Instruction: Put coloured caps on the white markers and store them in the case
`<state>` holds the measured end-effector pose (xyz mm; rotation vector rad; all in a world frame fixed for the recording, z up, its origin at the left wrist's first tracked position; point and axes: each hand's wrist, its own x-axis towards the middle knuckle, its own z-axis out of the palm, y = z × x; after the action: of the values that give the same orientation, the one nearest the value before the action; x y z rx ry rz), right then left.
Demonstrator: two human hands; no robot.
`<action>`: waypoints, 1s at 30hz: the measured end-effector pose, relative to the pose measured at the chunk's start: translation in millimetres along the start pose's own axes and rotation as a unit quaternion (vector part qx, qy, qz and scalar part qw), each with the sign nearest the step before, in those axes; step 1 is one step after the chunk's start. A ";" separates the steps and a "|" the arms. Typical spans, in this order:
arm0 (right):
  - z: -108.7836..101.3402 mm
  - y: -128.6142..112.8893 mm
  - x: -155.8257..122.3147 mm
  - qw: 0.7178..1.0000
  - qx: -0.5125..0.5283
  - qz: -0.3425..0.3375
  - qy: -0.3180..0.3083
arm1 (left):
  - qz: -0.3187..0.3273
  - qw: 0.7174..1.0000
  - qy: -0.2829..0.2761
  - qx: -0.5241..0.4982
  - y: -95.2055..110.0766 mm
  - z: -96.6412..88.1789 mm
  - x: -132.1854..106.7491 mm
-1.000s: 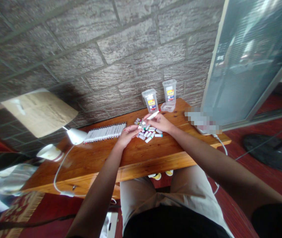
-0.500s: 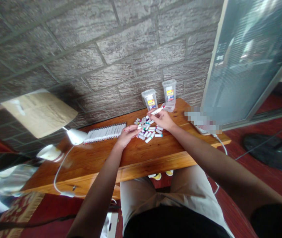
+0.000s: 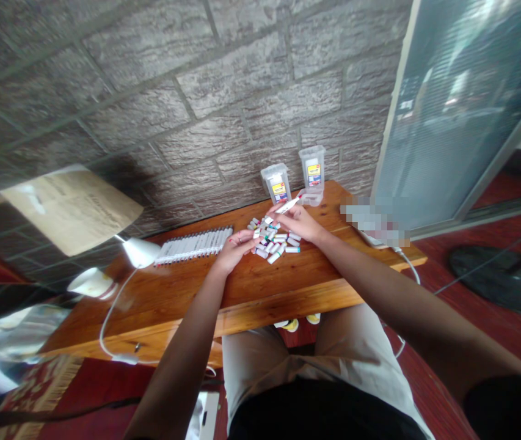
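My right hand is closed on a white marker with a reddish end, tilted so that end points up to the right. Between the fingertips of my left hand is a small white marker cap, just left of the marker's lower end. A gap shows between the cap and the marker. Below both hands lies a loose pile of white caps with coloured ends. Capless-looking white markers lie side by side in a row to the left of my left hand.
Two clear plastic boxes with yellow labels stand against the stone wall, a clear lid beside them. A lamp, a paper cup and a white cable are on the left of the wooden table. A blurred-out device lies right.
My right hand has shifted slightly left and down with the marker, bringing its lower end nearer the cap. My left hand has hardly moved.
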<state>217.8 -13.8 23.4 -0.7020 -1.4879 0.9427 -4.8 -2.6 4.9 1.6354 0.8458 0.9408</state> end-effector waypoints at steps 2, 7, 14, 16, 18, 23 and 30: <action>1.2 1.0 -1.0 0.999 -0.002 -0.003 -0.031 | -0.001 1.000 -0.001 -0.005 -0.4 -0.2 0.1; 5.1 5.1 -2.9 0.995 -0.023 -0.030 -0.088 | -0.003 1.000 -0.006 -0.002 1.5 -0.2 -0.6; 0.5 8.2 -1.7 0.984 -0.144 -0.100 -0.020 | -0.007 1.000 -0.014 -0.005 0.5 -2.0 -0.4; -5.0 11.3 0.3 0.980 -0.167 -0.108 0.031 | -0.013 1.000 -0.013 -0.015 -0.8 -2.1 -0.5; -9.1 14.8 2.5 0.979 -0.158 -0.106 0.075 | -0.018 1.000 -0.009 -0.014 -1.7 -2.0 -0.6; -5.8 15.4 6.1 0.987 -0.085 -0.072 0.112 | -0.009 1.000 -0.005 -0.024 0.0 -0.6 -1.4; 0.7 -0.3 2.0 0.998 -0.024 -0.023 0.052 | -0.009 0.999 -0.009 -0.035 2.5 0.3 -1.8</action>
<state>216.8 -12.3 24.7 -0.7372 -1.4337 0.8248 -5.2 -4.9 7.1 1.5725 0.8052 0.9308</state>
